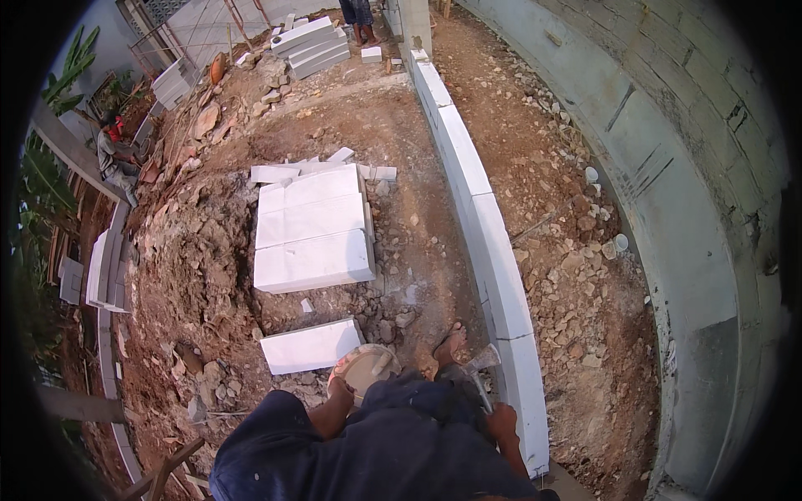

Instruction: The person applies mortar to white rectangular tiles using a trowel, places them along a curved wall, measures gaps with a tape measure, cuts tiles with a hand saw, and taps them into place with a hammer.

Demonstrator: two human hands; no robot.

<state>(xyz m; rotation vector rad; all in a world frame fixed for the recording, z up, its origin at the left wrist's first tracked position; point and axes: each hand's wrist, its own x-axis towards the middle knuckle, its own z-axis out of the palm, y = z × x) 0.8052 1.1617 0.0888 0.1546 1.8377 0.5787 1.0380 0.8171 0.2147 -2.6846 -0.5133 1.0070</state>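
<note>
My left hand (336, 399) is closed on the near left rim of a round bucket (341, 365), which holds a pale grey mix. My right hand (502, 420) grips the handle of a trowel (484, 359) with a wide, pale-smeared head; its exact shape is hard to make out. The trowel's head is beside a low wall of white blocks (489, 242), which runs away from me on the right. One loose white block (305, 347) lies flat just beyond the bucket. My bare foot (452, 342) shows between the bucket and the trowel.
A stack of white blocks (313, 230) stands ahead on rubble-strewn soil, with another pile (311, 48) farther back. A person (119, 159) sits at the far left; another person's legs (359, 21) show at the top. A tall grey wall (697, 275) curves along the right.
</note>
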